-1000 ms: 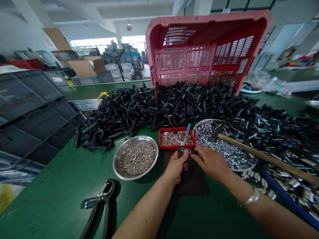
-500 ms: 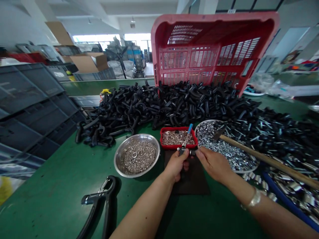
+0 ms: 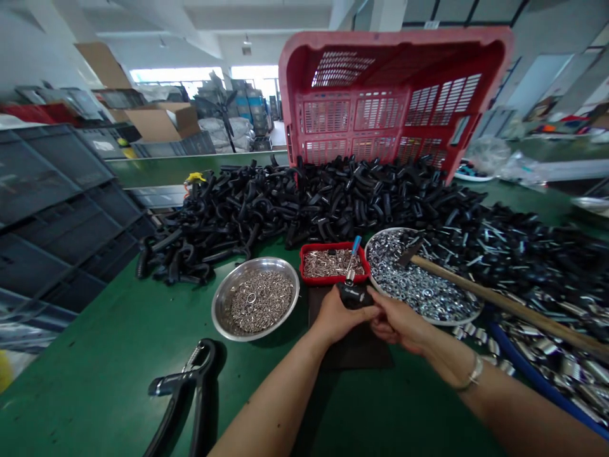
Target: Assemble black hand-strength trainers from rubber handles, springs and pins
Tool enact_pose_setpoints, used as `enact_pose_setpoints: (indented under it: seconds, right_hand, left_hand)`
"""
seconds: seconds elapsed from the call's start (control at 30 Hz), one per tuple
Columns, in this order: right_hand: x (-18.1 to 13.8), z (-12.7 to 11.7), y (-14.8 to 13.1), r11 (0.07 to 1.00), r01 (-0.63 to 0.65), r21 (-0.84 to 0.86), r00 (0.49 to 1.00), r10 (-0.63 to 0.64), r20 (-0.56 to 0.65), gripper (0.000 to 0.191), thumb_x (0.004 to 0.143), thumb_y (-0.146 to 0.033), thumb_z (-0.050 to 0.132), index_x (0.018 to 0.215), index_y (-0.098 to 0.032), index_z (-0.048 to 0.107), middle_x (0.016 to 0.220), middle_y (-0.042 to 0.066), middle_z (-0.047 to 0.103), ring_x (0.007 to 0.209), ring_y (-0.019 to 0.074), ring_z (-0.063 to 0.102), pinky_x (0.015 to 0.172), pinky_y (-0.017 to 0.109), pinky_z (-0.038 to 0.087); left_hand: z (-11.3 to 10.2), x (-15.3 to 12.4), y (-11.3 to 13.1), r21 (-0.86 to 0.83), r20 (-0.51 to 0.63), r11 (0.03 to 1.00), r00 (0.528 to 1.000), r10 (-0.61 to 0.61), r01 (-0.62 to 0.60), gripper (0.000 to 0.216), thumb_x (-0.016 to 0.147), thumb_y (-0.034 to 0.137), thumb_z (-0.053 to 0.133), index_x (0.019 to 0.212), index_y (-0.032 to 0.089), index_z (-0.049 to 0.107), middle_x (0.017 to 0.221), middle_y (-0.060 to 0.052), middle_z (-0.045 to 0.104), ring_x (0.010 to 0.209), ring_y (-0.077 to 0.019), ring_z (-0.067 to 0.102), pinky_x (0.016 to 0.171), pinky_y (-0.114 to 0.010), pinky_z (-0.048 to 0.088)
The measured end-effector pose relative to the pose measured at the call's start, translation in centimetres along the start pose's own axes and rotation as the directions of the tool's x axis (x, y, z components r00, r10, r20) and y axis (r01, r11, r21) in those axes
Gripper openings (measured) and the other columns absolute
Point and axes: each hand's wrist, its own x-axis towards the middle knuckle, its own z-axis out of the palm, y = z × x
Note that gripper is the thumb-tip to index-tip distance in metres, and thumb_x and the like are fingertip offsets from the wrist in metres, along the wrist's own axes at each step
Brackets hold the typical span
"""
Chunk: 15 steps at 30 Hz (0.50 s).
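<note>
A black plastic hand-grip exerciser part (image 3: 354, 295) with pale lettering is held between both hands in front of the red tray (image 3: 304, 279). My left hand (image 3: 333, 317) closes round its left side, thumb reaching across the front. On the right end, the fingers of my right hand (image 3: 394, 320) are closed. A small metal spring-like piece (image 3: 351, 276) shows at the top of the part; whether it is joined to it I cannot tell. Leaning in the tray is a blue-handled tool (image 3: 356, 245), above loose metal pins (image 3: 328, 262). Under the hands lies a dark mat (image 3: 352, 355).
At left are a metal bowl (image 3: 216, 311) of small metal pieces and a hand-grip exerciser (image 3: 193, 381). A white basin (image 3: 459, 322) of metal parts, with a wooden-handled hammer (image 3: 485, 292) across it, stands right. Behind are heaped black handles (image 3: 257, 197) and a red crate (image 3: 476, 38).
The black part has turned so its lettered face shows. My right hand has moved left and closed in beside my left hand. The view has shifted slightly.
</note>
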Motion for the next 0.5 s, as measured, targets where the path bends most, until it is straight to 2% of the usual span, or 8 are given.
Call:
enact_pose_setpoints:
  seconds: [0.03, 0.1, 0.17, 0.23, 0.27, 0.33, 0.43, 0.5]
  right_hand:
    - [-0.1, -0.2, 0.2, 1.000, 0.007, -0.030, 1.000, -0.006, 0.011, 0.060, 0.082, -0.060, 0.006, 0.053, -0.021, 0.040, 0.039, -0.004, 0.034, 0.033, 0.0090, 0.030, 0.035, 0.023, 0.026]
    - [-0.3, -1.0, 0.5, 0.951, 0.155, -0.267, 0.971, -0.196, -0.135, 0.051, 0.084, -0.054, 0.022, 0.064, -0.019, 0.053, 0.053, 0.003, 0.051, 0.046, 0.0125, 0.047, 0.046, 0.026, 0.039]
    - [-0.2, -2.1, 0.8, 0.760, 0.304, -0.574, 0.846, -0.493, -0.205, 0.032, 0.083, -0.040, 0.037, 0.091, -0.018, 0.059, 0.090, 0.010, 0.062, 0.081, 0.0191, 0.057, 0.070, 0.033, 0.045]
    - [0.1, -2.9, 1.2, 0.540, 0.406, -0.737, 0.747, -0.661, -0.072, 0.033, 0.082, -0.027, 0.042, 0.113, -0.021, 0.053, 0.115, 0.009, 0.055, 0.106, 0.0210, 0.049, 0.087, 0.036, 0.040]
    - [0.4, -3.0, 1.3, 0.468, 0.444, -0.764, 0.739, -0.674, 0.016, 0.035, 0.082, -0.023, 0.042, 0.115, -0.022, 0.051, 0.117, 0.008, 0.055, 0.108, 0.0207, 0.048, 0.089, 0.036, 0.040]
    - [0.8, -2.7, 1.6, 0.408, 0.455, -0.792, 0.762, -0.639, 0.108, 0.030, 0.083, -0.022, 0.042, 0.110, -0.020, 0.055, 0.106, 0.008, 0.060, 0.101, 0.0200, 0.052, 0.085, 0.035, 0.042]
    - [1.0, -1.1, 1.9, 0.437, 0.326, -0.839, 0.806, -0.592, 0.005, 0.026, 0.084, -0.024, 0.044, 0.101, -0.016, 0.060, 0.093, 0.010, 0.061, 0.091, 0.0209, 0.055, 0.078, 0.034, 0.045]
    - [0.5, -0.5, 1.9, 0.459, 0.260, -0.850, 0.812, -0.580, -0.064, 0.025, 0.083, -0.026, 0.044, 0.098, -0.017, 0.062, 0.090, 0.009, 0.060, 0.087, 0.0205, 0.056, 0.074, 0.032, 0.046]
  left_hand:
    - [-0.2, -0.1, 0.2, 0.122, 0.002, 0.991, 0.999, 0.054, -0.054, 0.047, 0.051, 0.045, 0.074, 0.084, 0.016, 0.056, 0.078, -0.001, 0.063, 0.068, -0.0138, 0.056, 0.061, -0.023, 0.042]
    - [-0.5, -0.3, 0.7, 0.304, 0.079, 0.944, 0.991, 0.109, -0.128, 0.044, 0.054, 0.045, 0.071, 0.085, 0.017, 0.058, 0.082, -0.001, 0.065, 0.075, -0.0169, 0.059, 0.065, -0.025, 0.043]
    - [-0.9, -0.3, 1.2, 0.426, 0.209, 0.884, 0.972, 0.109, -0.191, 0.043, 0.057, 0.046, 0.068, 0.090, 0.018, 0.059, 0.084, -0.001, 0.065, 0.075, -0.0177, 0.059, 0.065, -0.025, 0.044]
    - [-1.2, -0.1, 1.6, 0.558, 0.322, 0.793, 0.944, 0.065, -0.245, 0.047, 0.055, 0.047, 0.068, 0.091, 0.019, 0.059, 0.083, -0.001, 0.065, 0.075, -0.0193, 0.059, 0.065, -0.026, 0.043]
    - [-1.3, 0.0, 1.7, 0.632, 0.345, 0.729, 0.938, 0.037, -0.261, 0.048, 0.053, 0.049, 0.068, 0.091, 0.020, 0.059, 0.082, -0.002, 0.064, 0.074, -0.0206, 0.059, 0.065, -0.027, 0.043]
    - [-1.5, 0.0, 1.8, 0.763, 0.330, 0.581, 0.944, 0.028, -0.284, 0.053, 0.051, 0.052, 0.068, 0.092, 0.019, 0.060, 0.084, -0.006, 0.063, 0.078, -0.0246, 0.058, 0.069, -0.031, 0.043]
    - [-1.7, -0.7, 1.7, 0.883, 0.268, 0.367, 0.957, 0.113, -0.291, 0.066, 0.053, 0.057, 0.065, 0.105, 0.017, 0.057, 0.100, -0.014, 0.058, 0.092, -0.0324, 0.052, 0.078, -0.040, 0.039]
    - [-2.0, -1.3, 1.6, 0.919, 0.259, 0.271, 0.957, 0.130, -0.286, 0.070, 0.060, 0.060, 0.060, 0.115, 0.017, 0.052, 0.110, -0.016, 0.053, 0.100, -0.0343, 0.047, 0.083, -0.043, 0.036]
